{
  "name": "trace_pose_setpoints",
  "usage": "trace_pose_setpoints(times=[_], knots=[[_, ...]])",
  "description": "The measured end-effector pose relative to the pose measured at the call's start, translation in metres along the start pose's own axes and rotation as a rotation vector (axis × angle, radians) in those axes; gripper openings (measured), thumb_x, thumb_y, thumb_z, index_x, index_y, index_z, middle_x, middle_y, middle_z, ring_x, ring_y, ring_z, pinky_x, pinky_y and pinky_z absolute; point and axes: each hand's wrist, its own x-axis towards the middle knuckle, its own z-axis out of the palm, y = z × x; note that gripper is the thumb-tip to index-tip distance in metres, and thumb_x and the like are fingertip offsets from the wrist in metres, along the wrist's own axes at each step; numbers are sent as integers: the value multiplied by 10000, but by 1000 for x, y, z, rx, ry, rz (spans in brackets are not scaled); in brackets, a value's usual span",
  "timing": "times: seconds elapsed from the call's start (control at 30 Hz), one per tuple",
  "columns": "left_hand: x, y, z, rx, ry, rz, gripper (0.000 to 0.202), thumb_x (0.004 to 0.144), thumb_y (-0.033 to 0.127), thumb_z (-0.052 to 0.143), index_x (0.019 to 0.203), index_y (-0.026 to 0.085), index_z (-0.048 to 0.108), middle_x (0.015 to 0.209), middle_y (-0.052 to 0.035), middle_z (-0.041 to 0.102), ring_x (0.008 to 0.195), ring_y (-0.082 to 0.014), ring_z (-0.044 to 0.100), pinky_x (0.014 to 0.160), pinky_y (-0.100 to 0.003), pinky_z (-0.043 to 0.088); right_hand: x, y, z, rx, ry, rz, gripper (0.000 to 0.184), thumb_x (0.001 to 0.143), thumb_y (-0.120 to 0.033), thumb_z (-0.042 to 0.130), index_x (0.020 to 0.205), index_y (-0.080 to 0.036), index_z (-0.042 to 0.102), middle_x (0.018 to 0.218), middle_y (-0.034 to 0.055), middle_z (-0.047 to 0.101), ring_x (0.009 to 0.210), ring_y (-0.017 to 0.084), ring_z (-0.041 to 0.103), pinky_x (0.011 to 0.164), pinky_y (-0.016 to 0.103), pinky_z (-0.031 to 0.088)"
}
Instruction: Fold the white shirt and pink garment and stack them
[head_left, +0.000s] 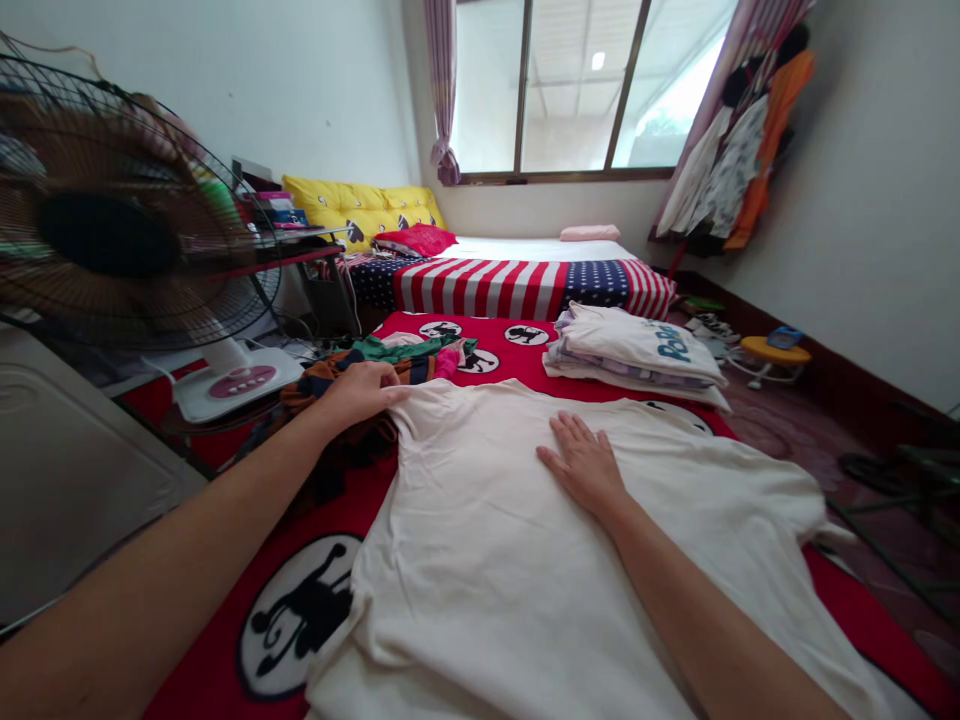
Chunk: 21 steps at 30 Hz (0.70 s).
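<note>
A white T-shirt [510, 540] lies spread over a red cover [202, 650] printed with black figures in white circles. My left hand [364, 392] pinches the shirt's far left corner between thumb and fingers. Flat on the upper middle of the shirt rests my right hand [585, 462], its fingers apart. Just beyond my left hand sits a heap of crumpled clothes [405, 350] in green, brown, navy and pink. A stack of folded clothes [637, 350], a white printed one on top, stands beyond the shirt to the right.
An electric fan [112, 230] stands close on the left. Behind the red cover is a bed with a striped, starred cover [495, 288] and a red pillow [416, 240]. Clothes [739, 160] hang at the right wall, above a small yellow stool [776, 350].
</note>
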Motion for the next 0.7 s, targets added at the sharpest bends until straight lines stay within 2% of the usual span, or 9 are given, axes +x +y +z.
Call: trace_pose_setpoints(times=[0.13,0.2,0.23,0.27,0.37,0.4,0.47,0.57,0.7], knots=[[6,24,0,-85,137,-41,181,753,333,630,728,154,635,687,-37,630,651,-166,554,582,-256,361,0,1,1,26,11,0,594,931,-493,342,1439,-186,356,1544,48,255,1426,217,197,1130,528,152],[2,48,3,-175,188,13,175,743,337,647,753,163,636,722,-35,647,669,-160,564,598,-250,391,1,1,1,39,15,-1,589,927,-487,360,1434,-187,365,1541,57,264,1424,220,203,1129,529,152],[-3,61,5,-249,160,66,193,744,351,652,784,163,642,745,-30,658,679,-154,575,610,-243,410,1,2,1,47,18,-3,586,925,-484,371,1430,-186,370,1538,62,272,1423,222,207,1129,528,152],[-8,75,8,-331,82,134,226,749,379,655,818,164,652,763,-23,670,686,-146,590,621,-233,429,1,2,0,57,24,-6,582,922,-479,383,1425,-186,378,1534,65,282,1422,222,213,1128,528,153],[-22,109,26,-611,-304,332,323,783,457,630,870,153,694,787,-34,704,721,-150,626,652,-226,464,0,5,0,99,51,-22,549,914,-453,427,1393,-185,422,1515,73,327,1410,228,246,1123,529,173],[-23,114,33,-654,-351,349,334,800,460,611,870,148,705,796,-42,710,737,-155,631,664,-230,468,0,6,0,116,61,-28,531,909,-440,444,1376,-186,443,1508,76,343,1405,232,261,1119,530,182],[-21,116,50,-631,-258,306,323,825,431,579,865,142,716,823,-54,715,762,-162,632,683,-237,466,0,8,0,156,80,-39,492,898,-411,479,1337,-187,485,1489,85,377,1390,239,293,1112,534,200],[-12,102,70,-476,-65,219,253,814,352,580,866,148,721,870,-65,715,794,-176,628,723,-255,457,0,12,2,222,126,-51,434,877,-362,527,1274,-186,537,1452,99,434,1364,252,342,1099,544,218],[-15,80,74,-268,-82,153,216,801,329,572,835,187,730,822,-46,713,755,-176,625,721,-258,437,1,15,1,364,229,-66,274,871,-315,546,1099,-197,643,1334,101,557,1265,249,467,1073,509,281]])
